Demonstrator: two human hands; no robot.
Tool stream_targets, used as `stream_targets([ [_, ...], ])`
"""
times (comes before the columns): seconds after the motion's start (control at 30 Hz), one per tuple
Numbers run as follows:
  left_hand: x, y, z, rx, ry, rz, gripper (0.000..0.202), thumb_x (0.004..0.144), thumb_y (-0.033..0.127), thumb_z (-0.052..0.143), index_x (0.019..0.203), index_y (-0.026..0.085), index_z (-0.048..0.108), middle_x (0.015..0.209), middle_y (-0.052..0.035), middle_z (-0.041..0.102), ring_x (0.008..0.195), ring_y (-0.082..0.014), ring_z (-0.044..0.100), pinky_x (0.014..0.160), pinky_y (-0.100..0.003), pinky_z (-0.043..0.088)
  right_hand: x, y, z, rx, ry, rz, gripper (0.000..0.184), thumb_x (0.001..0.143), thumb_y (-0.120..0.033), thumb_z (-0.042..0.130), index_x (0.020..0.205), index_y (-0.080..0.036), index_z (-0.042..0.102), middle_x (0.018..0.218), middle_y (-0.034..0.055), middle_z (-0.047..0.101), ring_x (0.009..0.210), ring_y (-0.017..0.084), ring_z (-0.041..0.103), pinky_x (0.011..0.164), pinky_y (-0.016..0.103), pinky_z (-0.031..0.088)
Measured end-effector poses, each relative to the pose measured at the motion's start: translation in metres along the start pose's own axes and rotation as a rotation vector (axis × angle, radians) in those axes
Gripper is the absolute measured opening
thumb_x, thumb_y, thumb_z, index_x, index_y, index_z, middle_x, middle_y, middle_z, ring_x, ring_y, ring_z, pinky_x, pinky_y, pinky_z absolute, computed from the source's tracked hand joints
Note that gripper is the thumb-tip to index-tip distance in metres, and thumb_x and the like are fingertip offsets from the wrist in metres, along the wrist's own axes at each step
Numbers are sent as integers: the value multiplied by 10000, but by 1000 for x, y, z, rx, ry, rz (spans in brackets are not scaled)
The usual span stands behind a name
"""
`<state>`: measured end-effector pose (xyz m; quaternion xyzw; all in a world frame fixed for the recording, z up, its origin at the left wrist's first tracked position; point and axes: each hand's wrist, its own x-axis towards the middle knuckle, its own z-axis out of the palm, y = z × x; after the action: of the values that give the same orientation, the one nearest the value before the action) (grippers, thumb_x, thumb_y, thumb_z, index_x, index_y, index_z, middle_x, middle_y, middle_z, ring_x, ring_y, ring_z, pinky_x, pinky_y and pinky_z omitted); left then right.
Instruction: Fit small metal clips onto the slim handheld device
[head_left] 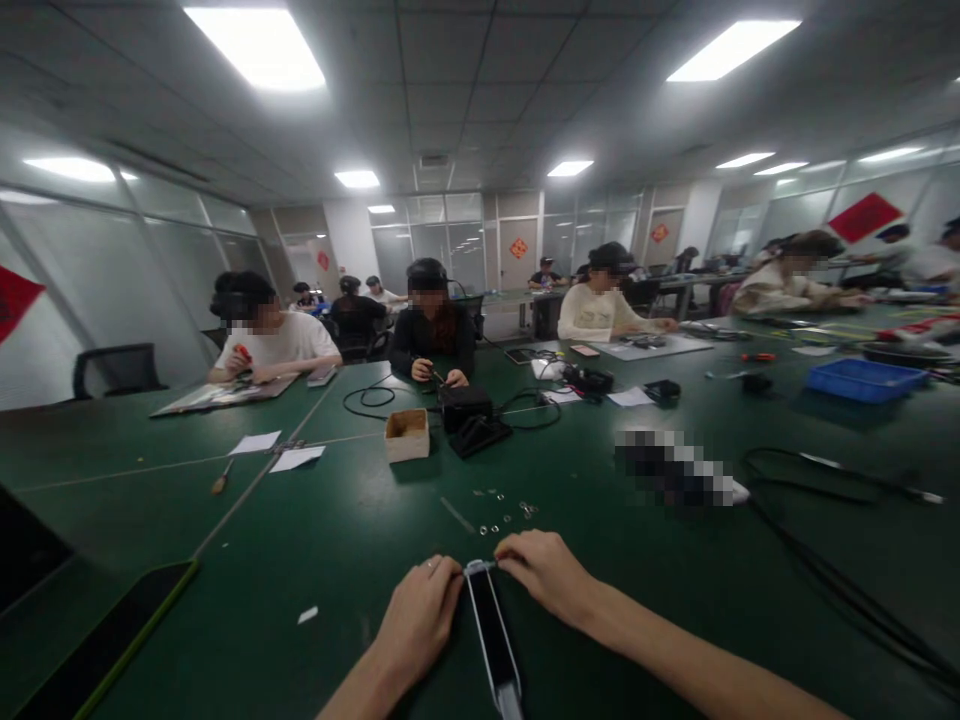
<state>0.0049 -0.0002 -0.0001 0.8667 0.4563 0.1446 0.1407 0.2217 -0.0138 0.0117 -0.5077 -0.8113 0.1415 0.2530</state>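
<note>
A long, narrow item with a black middle and a silver frame (491,625) lies on the green table, pointing away from me. I cannot tell its exact kind. My left hand (424,605) has its fingers closed at the left side of the item's far end, around a small grey crosspiece (478,567). On the other side, the fingers of my right hand (551,580) pinch the right end of that same crosspiece. Just beyond my hands several small metal rings (508,518) are scattered, beside a thin clear-looking strip (456,514).
A dark flat panel with a green edge (112,640) lies at left, near a white scrap (308,615). Ahead stand an open small box (407,437) and black equipment (466,408). Black cables (832,590) run at right; a blue tray (866,381) is farther off. Several people work across the table.
</note>
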Motion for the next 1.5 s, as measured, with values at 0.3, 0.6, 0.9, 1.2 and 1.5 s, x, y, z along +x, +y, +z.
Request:
stream_targets([
  [0.3, 4, -1, -1, -2, -28, 6, 294, 942, 291, 266, 942, 193, 543, 935, -59, 611, 832, -183, 572, 761, -304, 433, -2, -10, -1, -10, 73, 107, 100, 842, -220, 589, 881, -178, 671, 838, 10, 686, 747, 142, 608, 779, 284, 428],
  [0.6, 5, -3, -1, -21, -27, 15, 292, 937, 294, 264, 942, 199, 540, 930, -59, 611, 811, -182, 572, 753, -311, 436, -2, -17, -2, 57, 43, 195, 183, 869, -262, 545, 904, -156, 690, 857, 31, 691, 771, 138, 622, 698, 222, 457],
  [0.9, 5, -6, 2, -32, -8, 35, 302, 939, 301, 266, 941, 193, 549, 921, -62, 616, 798, -181, 580, 737, -308, 444, 1, -4, 1, -68, -21, 0, 160, 891, -237, 525, 934, -155, 655, 874, 47, 653, 811, 151, 574, 714, 249, 451],
  [1.2, 5, -8, 3, -51, -8, 39, 303, 941, 321, 273, 951, 202, 551, 929, -57, 618, 799, -180, 582, 741, -300, 446, 2, 5, -1, 9, -31, -45, 155, 888, -223, 526, 978, -160, 636, 899, 42, 639, 814, 146, 561, 727, 255, 447],
  [1.5, 4, -7, 1, -48, -11, 40, 303, 939, 317, 269, 949, 200, 548, 918, -56, 613, 779, -177, 575, 729, -302, 444, 2, -9, -1, -57, -23, -62, 216, 929, -249, 465, 1021, -170, 644, 972, 46, 670, 940, 168, 540, 833, 311, 375],
])
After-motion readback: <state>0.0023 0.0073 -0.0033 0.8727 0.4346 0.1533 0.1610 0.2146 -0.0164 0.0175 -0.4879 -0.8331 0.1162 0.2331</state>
